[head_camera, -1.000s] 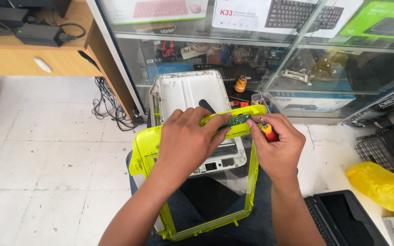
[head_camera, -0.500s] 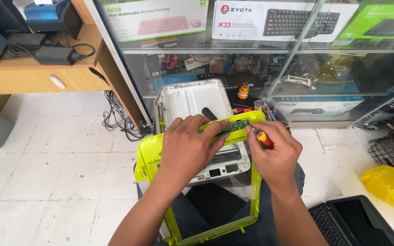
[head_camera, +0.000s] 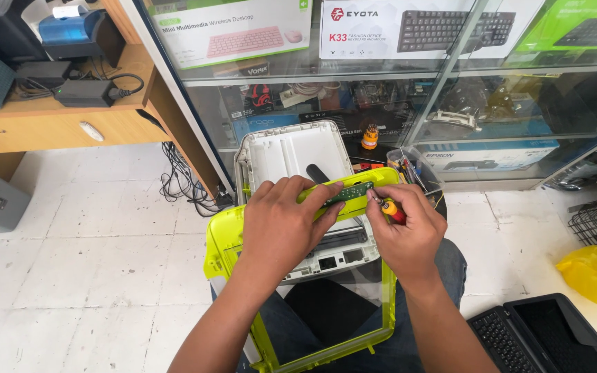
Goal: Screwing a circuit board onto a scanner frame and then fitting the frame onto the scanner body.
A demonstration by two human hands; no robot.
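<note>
Left hand [head_camera: 281, 224]: grips green board [head_camera: 345, 193] on yellow frame [head_camera: 226, 238].
Right hand [head_camera: 409, 231]: clenches screwdriver [head_camera: 390, 209].
Below: white printer [head_camera: 291, 155].

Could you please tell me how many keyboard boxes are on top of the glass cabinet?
3. A keyboard box with a pink keyboard pictured sits at the left, a white box with a black keyboard in the middle, and a green box at the right, cut off by the frame; more may lie beyond.

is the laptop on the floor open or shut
Open: the black laptop at lower right lies spread, keyboard and dark screen both facing up on the floor.
</note>
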